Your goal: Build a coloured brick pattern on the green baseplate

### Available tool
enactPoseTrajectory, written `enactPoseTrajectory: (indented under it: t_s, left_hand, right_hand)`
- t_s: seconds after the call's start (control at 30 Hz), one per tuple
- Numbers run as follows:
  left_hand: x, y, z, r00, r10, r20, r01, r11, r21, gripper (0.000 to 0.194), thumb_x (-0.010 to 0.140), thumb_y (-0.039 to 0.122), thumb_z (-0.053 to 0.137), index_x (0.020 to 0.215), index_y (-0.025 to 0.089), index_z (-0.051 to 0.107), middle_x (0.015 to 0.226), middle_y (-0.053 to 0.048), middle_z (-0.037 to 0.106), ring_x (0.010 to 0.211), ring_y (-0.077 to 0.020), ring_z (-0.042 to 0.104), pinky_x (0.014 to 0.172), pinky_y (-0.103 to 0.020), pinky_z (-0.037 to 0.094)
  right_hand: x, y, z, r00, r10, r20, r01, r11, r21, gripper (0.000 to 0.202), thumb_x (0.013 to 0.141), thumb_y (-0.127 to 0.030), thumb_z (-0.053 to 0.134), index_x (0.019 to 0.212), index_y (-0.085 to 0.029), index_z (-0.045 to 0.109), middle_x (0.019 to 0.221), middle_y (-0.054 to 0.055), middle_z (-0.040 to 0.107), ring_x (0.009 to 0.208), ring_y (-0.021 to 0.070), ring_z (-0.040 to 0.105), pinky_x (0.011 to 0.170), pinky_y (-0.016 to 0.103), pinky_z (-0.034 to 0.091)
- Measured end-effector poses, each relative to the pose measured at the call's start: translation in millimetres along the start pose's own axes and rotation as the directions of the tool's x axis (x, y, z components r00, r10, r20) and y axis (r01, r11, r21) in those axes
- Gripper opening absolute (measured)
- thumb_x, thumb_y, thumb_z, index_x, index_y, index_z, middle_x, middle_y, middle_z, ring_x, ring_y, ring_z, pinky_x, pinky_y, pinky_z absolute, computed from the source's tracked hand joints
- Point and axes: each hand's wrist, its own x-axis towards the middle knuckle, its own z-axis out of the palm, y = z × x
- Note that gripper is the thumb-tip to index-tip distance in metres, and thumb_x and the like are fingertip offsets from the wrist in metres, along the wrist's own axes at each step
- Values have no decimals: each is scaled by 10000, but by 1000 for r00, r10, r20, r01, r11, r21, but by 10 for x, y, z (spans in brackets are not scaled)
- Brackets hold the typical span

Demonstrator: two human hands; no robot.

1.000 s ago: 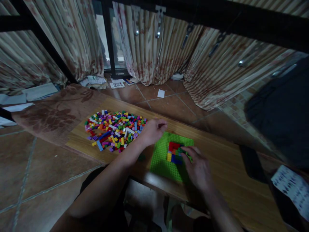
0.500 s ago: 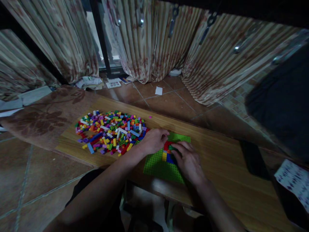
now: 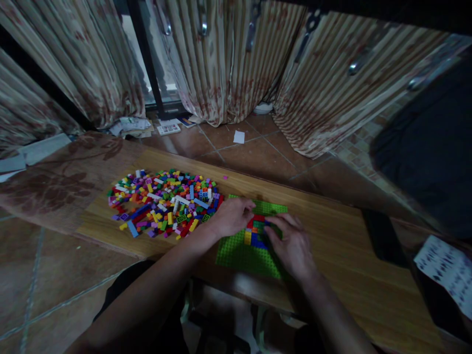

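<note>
On a green studded baseplate point(image 3: 232, 253) sits a low block of toy bricks, with a red brick point(image 3: 257, 219) at its far side. A green brick point(image 3: 260, 226) lies inside it, a yellow brick point(image 3: 247, 238) at the near left and blue bricks point(image 3: 259, 241) at the near right. My right hand point(image 3: 293, 243) reaches in from the right, thumb and forefinger pinching a small blue piece at the block's right edge. My left hand point(image 3: 233, 217) hovers over the plate's left part beside the red brick, fingers curled together; whatever they hold is hidden.
A large pile of mixed toy bricks point(image 3: 147, 209) spreads left of the plate on the wooden table point(image 3: 332, 246). One pink brick point(image 3: 225, 177) lies apart near the far edge. A black phone-like slab point(image 3: 383, 238) and a printed sheet point(image 3: 444, 270) are at the right.
My right fingers have shifted off the green brick, which now shows in the block, to its right edge. My left hand stays nearly in place. The whole view has shifted slightly.
</note>
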Motion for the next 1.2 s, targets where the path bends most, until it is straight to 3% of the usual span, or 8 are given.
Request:
enactPoseTrajectory:
  t_s: [0.17,0.3,0.63,1.0,1.2]
  left_hand:
    - [17,10,40,998,-45,35,45,999,4,338,807,212,627,1139,170,678,1103,-58,725,1023,-209,674,918,-301,521]
    - [47,3,92,998,-45,53,47,999,-21,370,791,211,637,1157,165,668,1128,-67,717,1037,-213,670,929,-306,513]
    - [92,-67,179,1000,7,29,-4,995,-97,295,762,182,636,1049,183,710,1001,-30,745,928,-185,685,832,-265,529]
    - [127,-51,229,998,-50,35,55,989,-139,282,743,116,618,1001,167,722,923,-27,751,849,-163,687,767,-231,534]
    - [113,23,200,996,-82,42,85,991,-99,292,736,102,617,997,169,729,972,-38,750,873,-178,686,811,-256,534]
  right_hand:
    - [-47,101,5,968,237,-85,-215,954,208,268,875,-387,554,998,-203,706,965,75,658,906,230,612,830,395,492]
    - [-38,100,122,938,341,-60,-314,912,265,398,821,-447,606,1116,-187,668,1091,110,636,950,252,601,831,415,491]
    - [3,60,272,920,393,12,-377,873,309,395,777,-436,630,1079,-188,689,1070,102,669,963,260,612,869,423,479]
    - [83,80,264,879,471,73,-461,801,382,357,700,-407,698,995,-207,727,999,69,723,908,244,649,838,401,489]
    - [108,108,258,874,472,113,-477,792,381,348,680,-403,703,964,-204,734,902,51,728,803,229,644,771,391,491]
